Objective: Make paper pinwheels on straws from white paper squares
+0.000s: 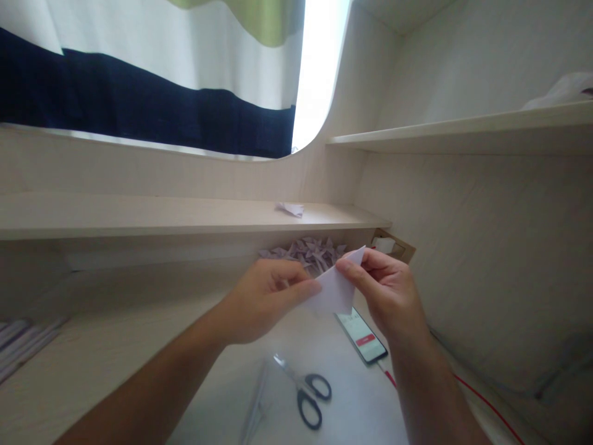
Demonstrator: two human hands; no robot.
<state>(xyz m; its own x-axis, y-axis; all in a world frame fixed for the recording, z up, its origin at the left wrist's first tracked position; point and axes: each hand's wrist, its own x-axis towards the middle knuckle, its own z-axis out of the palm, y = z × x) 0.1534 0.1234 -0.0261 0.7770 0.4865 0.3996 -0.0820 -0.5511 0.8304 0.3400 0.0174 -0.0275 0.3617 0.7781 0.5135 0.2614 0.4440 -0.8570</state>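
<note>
Between my two hands, above the desk, is a folded piece of white paper (334, 292) with a pointed upper right corner. My left hand (266, 296) pinches its left edge between thumb and fingers. On the other side, my right hand (382, 284) grips the upper right part, thumb in front and fingers behind. Behind the paper lies a pile of folded paper pieces (311, 250), partly hidden by my hands. Below, scissors with dark handles (306, 392) rest on the desk, apart from both hands.
A lit phone (364, 337) with a red cable (390, 377) lies beside my right wrist. One folded paper piece (291, 210) sits on the low shelf (162, 213). A clear, long object (254, 402) is left of the scissors. Papers or books (28, 343) lie far left.
</note>
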